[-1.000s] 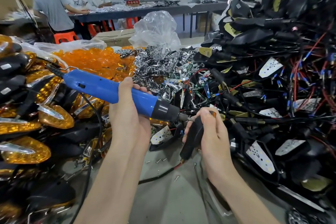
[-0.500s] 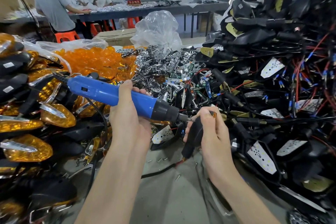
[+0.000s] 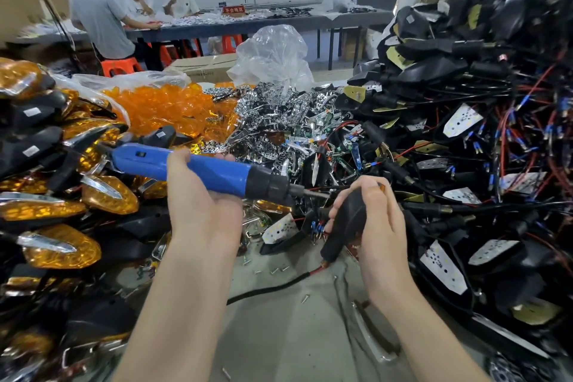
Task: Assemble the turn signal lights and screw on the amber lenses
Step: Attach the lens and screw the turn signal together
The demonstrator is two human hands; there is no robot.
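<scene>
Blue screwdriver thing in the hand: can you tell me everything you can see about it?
The electric screwdriver has a long blue body that looks like plastic, a small dark switch near its back end, a black collar at the front and a thin metal bit. It lies almost level, with the tip pointing right and slightly down. The left hand grips its middle. The bit tip reaches the black light housing held in the right hand.

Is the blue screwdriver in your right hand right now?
No, the left hand grips the blue screwdriver, while the right hand holds a black turn signal housing near its bit.
</scene>
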